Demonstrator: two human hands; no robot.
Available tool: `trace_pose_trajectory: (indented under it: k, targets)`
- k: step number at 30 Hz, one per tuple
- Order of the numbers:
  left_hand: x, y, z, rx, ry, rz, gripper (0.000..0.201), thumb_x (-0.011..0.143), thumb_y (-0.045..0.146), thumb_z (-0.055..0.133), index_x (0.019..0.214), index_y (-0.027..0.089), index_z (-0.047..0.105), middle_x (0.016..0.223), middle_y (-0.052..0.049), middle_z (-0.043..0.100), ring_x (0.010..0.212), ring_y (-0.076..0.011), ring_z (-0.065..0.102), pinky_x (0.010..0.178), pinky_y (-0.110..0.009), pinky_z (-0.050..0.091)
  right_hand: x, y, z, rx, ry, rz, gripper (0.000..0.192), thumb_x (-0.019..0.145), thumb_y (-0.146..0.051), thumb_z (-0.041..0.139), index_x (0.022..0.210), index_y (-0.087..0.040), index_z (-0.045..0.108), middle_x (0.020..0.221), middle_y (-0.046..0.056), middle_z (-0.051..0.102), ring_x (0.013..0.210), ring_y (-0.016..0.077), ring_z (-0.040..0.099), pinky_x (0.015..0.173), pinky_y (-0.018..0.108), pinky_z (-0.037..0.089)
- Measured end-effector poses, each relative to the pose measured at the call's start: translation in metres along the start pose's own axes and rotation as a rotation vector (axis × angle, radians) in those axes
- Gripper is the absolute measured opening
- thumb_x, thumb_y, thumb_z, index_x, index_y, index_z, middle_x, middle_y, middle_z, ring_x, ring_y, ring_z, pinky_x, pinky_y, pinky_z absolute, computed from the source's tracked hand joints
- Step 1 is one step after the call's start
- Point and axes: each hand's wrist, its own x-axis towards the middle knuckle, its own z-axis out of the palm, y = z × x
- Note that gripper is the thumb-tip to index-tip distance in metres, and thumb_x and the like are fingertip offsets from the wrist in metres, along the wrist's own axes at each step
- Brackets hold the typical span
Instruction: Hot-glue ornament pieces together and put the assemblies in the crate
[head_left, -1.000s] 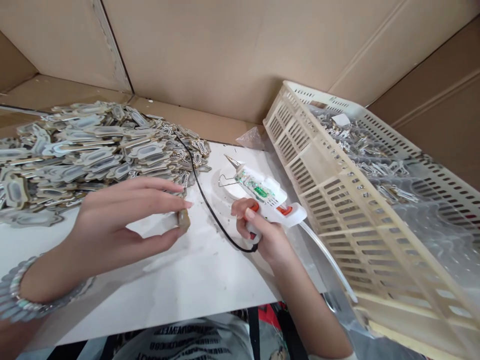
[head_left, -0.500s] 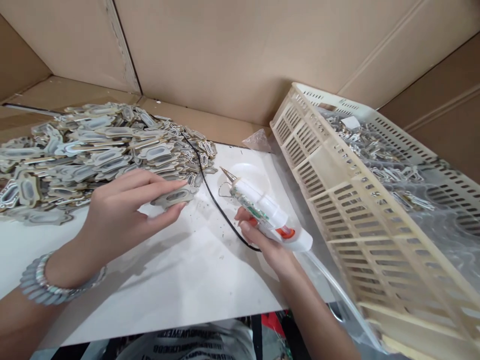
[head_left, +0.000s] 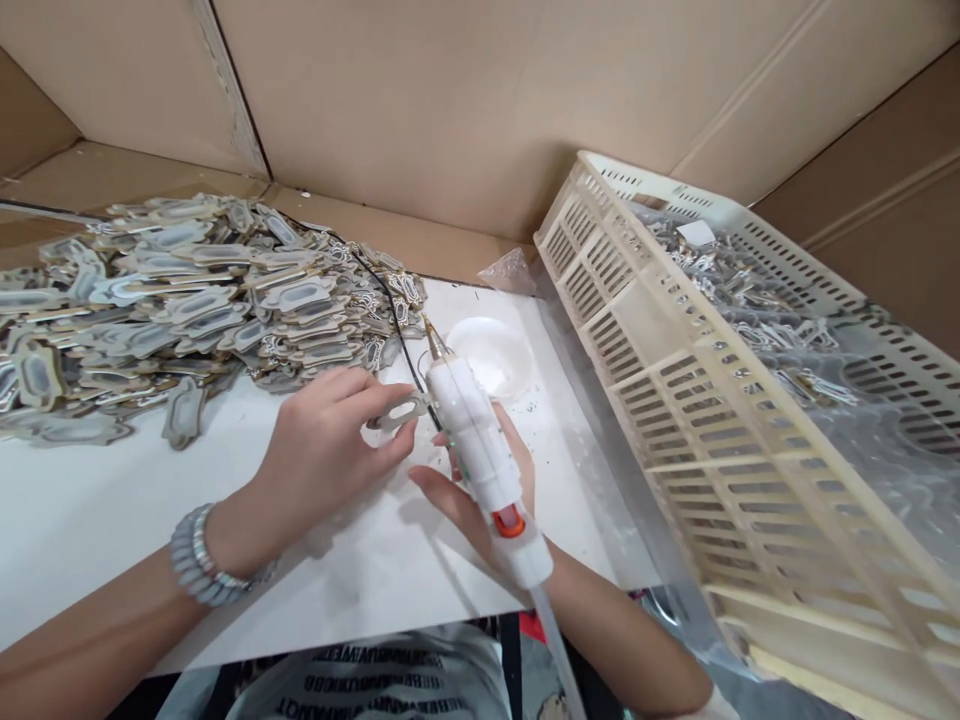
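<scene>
Glue gun [head_left: 480, 450] in your right hand [head_left: 480, 495]: its long axis runs from the butt nearest your body up and slightly left to the brass nozzle, which points away from you toward the back cardboard wall [head_left: 450, 110]. Your right hand is closed around the white barrel from beneath, thumb on the left side, with the orange switch [head_left: 508, 521] showing just behind the grip. A clear glue stick [head_left: 555, 650] trails from the rear of the gun toward your lap.

Flat metal piece [head_left: 396, 413] in your left hand [head_left: 330, 450]: it is pinched between thumb and fingers, held roughly level just left of the barrel; you cannot tell whether it touches the gun. The two hands are close together over the white table [head_left: 90, 510]. A beaded bracelet [head_left: 199, 570] sits on your left wrist.

Surroundings: a shallow white dish [head_left: 487, 355] lies just beyond the nozzle, right of its tip. A black cord [head_left: 386, 300] runs from behind the gun back across the heap of flat pieces [head_left: 180, 300], which fills the left rear of the table. One stray piece [head_left: 180, 412] lies apart at the heap's near edge. A cream slotted crate [head_left: 712, 400], tilted and lined with clear plastic, stands to the right with small metal parts inside.
</scene>
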Motion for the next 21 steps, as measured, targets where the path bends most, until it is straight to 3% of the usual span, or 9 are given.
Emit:
trace_pose_trajectory:
  k: [5, 11, 15, 21]
  targets:
    - [-0.001, 0.005, 0.008, -0.014, -0.067, -0.026, 0.007, 0.079, 0.02, 0.057, 0.076, 0.022, 0.063, 0.074, -0.003, 0.065, 0.068, -0.0208, 0.061, 0.058, -0.033, 0.049, -0.001, 0.005, 0.006, -0.081, 0.0, -0.164, 0.015, 0.074, -0.025, 0.081, 0.084, -0.026, 0.069, 0.094, 0.004, 0.064, 0.091, 0.0219, 0.065, 0.078, 0.035, 0.057]
    - [-0.003, 0.007, 0.011, -0.03, -0.078, -0.034, 0.006, 0.076, 0.016, 0.06, 0.077, 0.022, 0.062, 0.079, -0.003, 0.066, 0.072, -0.0207, 0.061, 0.059, -0.032, 0.048, -0.002, 0.009, 0.005, -0.055, -0.019, -0.128, 0.004, 0.081, -0.022, 0.073, 0.08, -0.026, 0.071, 0.096, 0.004, 0.064, 0.091, 0.0204, 0.066, 0.079, 0.034, 0.057]
    - [-0.003, 0.009, 0.011, -0.047, -0.066, -0.041, 0.004, 0.079, 0.018, 0.061, 0.076, 0.021, 0.061, 0.079, -0.003, 0.066, 0.072, -0.0205, 0.061, 0.059, -0.032, 0.047, -0.002, 0.009, 0.005, -0.052, -0.02, -0.151, 0.015, 0.081, -0.012, 0.066, 0.082, -0.025, 0.072, 0.095, 0.004, 0.064, 0.09, 0.0196, 0.066, 0.078, 0.032, 0.056]
    - [-0.003, 0.008, 0.011, -0.048, -0.04, -0.018, 0.009, 0.084, 0.02, 0.058, 0.077, 0.022, 0.063, 0.079, -0.003, 0.066, 0.072, -0.0202, 0.062, 0.059, -0.032, 0.048, -0.002, 0.011, 0.006, -0.079, -0.007, -0.134, 0.01, 0.077, -0.017, 0.074, 0.082, -0.025, 0.073, 0.094, 0.003, 0.065, 0.089, 0.0203, 0.067, 0.077, 0.032, 0.057]
